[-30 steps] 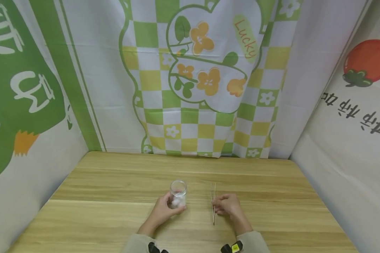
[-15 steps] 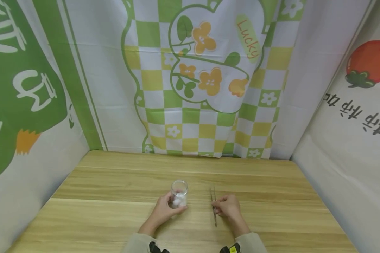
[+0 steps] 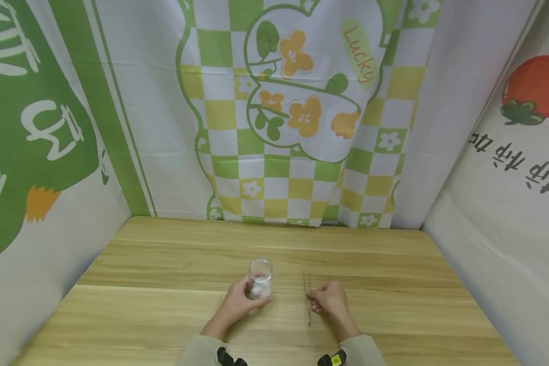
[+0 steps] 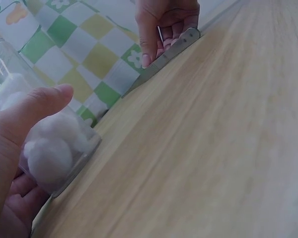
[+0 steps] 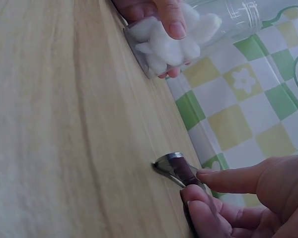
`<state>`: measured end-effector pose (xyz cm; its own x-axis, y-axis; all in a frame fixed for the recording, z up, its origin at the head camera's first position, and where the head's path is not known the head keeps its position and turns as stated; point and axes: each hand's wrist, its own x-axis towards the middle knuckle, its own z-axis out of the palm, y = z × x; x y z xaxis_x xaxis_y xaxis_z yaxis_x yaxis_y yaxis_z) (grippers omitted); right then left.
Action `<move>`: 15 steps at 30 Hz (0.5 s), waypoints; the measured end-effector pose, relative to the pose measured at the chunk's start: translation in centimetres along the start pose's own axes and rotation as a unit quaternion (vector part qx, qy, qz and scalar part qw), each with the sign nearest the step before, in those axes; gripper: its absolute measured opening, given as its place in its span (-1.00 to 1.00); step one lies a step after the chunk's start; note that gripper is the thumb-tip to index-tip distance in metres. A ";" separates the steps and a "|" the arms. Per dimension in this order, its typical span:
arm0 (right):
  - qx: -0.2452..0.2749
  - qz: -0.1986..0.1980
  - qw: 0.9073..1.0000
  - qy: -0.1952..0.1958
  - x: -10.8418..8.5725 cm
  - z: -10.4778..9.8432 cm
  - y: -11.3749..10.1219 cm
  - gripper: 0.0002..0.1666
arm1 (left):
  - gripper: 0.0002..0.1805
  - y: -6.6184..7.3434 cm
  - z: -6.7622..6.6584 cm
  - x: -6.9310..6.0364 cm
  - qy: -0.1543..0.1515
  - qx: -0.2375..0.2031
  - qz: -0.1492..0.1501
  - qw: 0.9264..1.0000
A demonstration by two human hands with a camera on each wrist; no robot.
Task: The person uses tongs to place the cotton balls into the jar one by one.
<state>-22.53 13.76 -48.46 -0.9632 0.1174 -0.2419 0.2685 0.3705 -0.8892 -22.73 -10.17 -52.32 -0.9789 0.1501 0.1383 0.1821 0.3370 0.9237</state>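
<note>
A clear, open-topped jar (image 3: pixel 260 279) stands upright on the table, with white cotton balls (image 4: pixel 52 153) in its lower part. My left hand (image 3: pixel 238 304) grips it from the side, the thumb across its front and other fingers round behind. To the right, my right hand (image 3: pixel 331 299) pinches metal tweezers (image 3: pixel 308 307) between thumb and fingers. Their two prongs point away from me, slightly apart, and the joined end faces me. In the right wrist view the joined end of the tweezers (image 5: pixel 175 163) is close to the tabletop; whether it touches I cannot tell.
The wood-grain table (image 3: pixel 174 259) is bordered at the back by a checked green and yellow curtain (image 3: pixel 274 168). Printed cloths hang at the left (image 3: pixel 87 213) and right (image 3: pixel 498 218) sides. Bare tabletop lies between the jar and the tweezers.
The tweezers tilt a little in my right hand and their prong ends sit slightly nearer me than a second ago. My left hand keeps its grip on the jar. The view shifts slightly.
</note>
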 end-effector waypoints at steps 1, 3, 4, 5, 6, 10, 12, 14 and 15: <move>0.003 0.002 1.000 -0.003 0.0 0.0 0.1 -0.84 | -0.51 0.0 0.0 0.0 0.002 0.005 0.002 1.000; 0.006 0.004 1.000 -0.005 0.2 0.0 0.2 -0.83 | -0.53 0.0 0.2 0.1 0.004 0.007 0.004 1.000; 0.006 0.005 1.000 -0.006 0.2 -0.1 0.2 -0.82 | -0.53 0.0 0.2 0.1 0.004 0.007 0.005 1.000; 0.006 0.005 1.000 -0.008 0.3 -0.1 0.3 -0.82 | -0.53 0.0 0.3 0.1 0.005 0.008 0.006 1.000; 0.004 0.005 1.000 -0.008 0.3 -0.1 0.3 -0.82 | -0.53 0.1 0.4 0.1 0.005 0.007 0.008 1.000; -0.009 0.003 1.000 -0.013 0.4 -0.2 0.2 -0.80 | -0.47 0.0 0.5 0.1 -0.008 0.003 0.011 1.000; -0.023 -0.006 1.000 -0.010 0.4 -0.5 0.1 -0.78 | -0.29 -0.2 -0.1 0.0 -0.035 0.007 0.014 0.999; -0.057 -0.030 0.998 -0.001 0.4 -0.9 -0.1 -0.74 | -0.09 -0.1 -1.3 0.0 -0.072 0.016 0.013 0.997; -0.077 -0.051 0.996 0.008 0.4 -1.2 -0.3 -0.73 | -0.02 0.1 -2.2 -0.1 -0.091 0.019 0.010 0.996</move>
<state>-22.98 14.84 -47.81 -0.9857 0.0862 -0.1450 0.1686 0.5185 -0.8383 -22.87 -12.21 -51.49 -0.9427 0.3220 0.0872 0.2089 0.3661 0.9068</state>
